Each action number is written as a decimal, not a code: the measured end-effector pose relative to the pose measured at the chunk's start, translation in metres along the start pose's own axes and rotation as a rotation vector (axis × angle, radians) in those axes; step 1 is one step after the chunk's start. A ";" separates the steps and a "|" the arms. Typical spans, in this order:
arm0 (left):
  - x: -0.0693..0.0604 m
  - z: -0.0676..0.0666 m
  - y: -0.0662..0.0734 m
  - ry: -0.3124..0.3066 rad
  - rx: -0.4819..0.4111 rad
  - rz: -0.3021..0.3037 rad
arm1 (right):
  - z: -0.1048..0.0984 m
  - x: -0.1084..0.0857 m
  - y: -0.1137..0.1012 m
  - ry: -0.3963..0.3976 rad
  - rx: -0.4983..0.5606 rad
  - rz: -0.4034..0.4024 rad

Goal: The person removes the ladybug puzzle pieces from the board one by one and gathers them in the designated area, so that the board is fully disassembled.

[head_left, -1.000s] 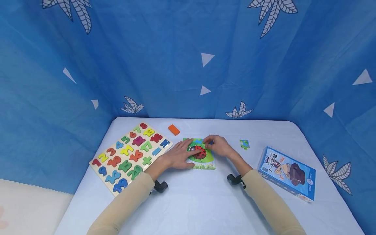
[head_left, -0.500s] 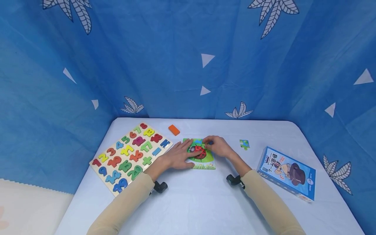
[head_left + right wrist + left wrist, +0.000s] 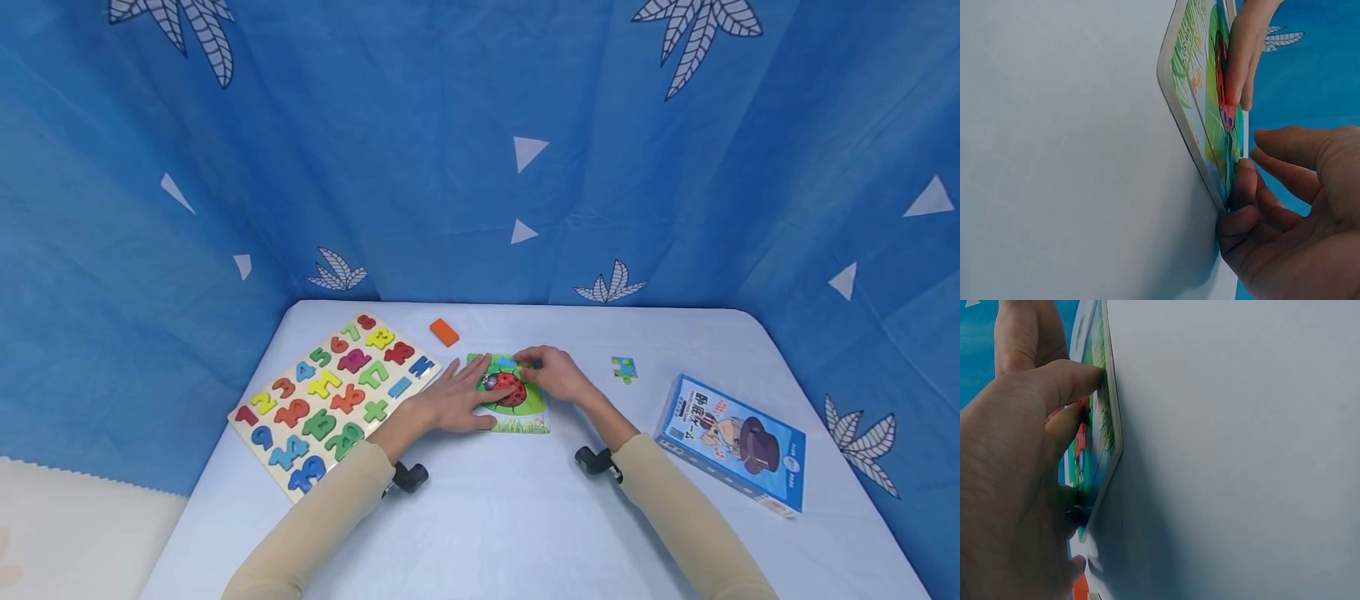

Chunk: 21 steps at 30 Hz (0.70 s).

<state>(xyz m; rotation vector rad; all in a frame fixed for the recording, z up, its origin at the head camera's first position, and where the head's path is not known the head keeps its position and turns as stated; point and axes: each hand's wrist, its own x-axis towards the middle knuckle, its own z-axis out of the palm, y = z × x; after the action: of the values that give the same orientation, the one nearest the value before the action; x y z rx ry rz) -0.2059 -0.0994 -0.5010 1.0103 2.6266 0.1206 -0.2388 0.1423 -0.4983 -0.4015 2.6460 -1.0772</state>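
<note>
A ladybug jigsaw puzzle lies in its flat tray at the middle of the table, with a grassy lower border. Across its left side rests my left hand, fingers spread and fairly straight, the index tip over the ladybug. My right hand is at the puzzle's upper right corner. In the right wrist view its lower fingers are curled against the tray edge, while thumb and index reach over the surface; whether they pinch a piece is hidden. A loose blue-green puzzle piece lies to the right.
A wooden number board with coloured numerals lies at the left, near my left forearm. An orange block sits behind the puzzle. At the right lies a blue game box. Blue curtains close off the back and sides.
My right fingertips have shifted slightly left along the puzzle's upper edge. My left hand stays in nearly the same place, its fingers spread a little wider. The loose piece has not moved.
</note>
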 end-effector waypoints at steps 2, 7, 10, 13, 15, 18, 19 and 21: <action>0.000 0.000 0.000 -0.002 0.004 0.002 | 0.001 0.000 0.001 0.001 0.000 0.001; 0.000 0.001 0.000 0.002 0.010 0.007 | 0.003 0.001 0.001 0.006 0.000 -0.003; 0.000 0.001 0.001 0.000 0.011 0.004 | 0.003 0.002 0.001 0.006 0.004 0.005; -0.001 0.000 0.001 -0.002 0.011 0.001 | 0.004 0.003 0.001 0.011 0.008 0.011; -0.001 -0.001 0.001 -0.004 0.012 0.000 | 0.005 0.003 0.001 0.019 0.011 0.014; -0.001 -0.001 0.001 -0.007 0.009 -0.003 | 0.005 0.003 0.000 0.036 0.022 0.013; -0.001 -0.001 0.001 -0.008 0.006 -0.005 | 0.005 0.004 0.000 0.042 0.026 0.013; -0.001 0.000 0.001 -0.009 0.002 -0.008 | 0.005 0.003 0.000 0.052 0.038 0.010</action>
<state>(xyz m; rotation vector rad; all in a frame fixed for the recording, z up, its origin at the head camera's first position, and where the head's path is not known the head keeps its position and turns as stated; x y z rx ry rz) -0.2043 -0.0991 -0.5002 0.9985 2.6227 0.1115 -0.2400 0.1383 -0.5022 -0.3566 2.6654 -1.1482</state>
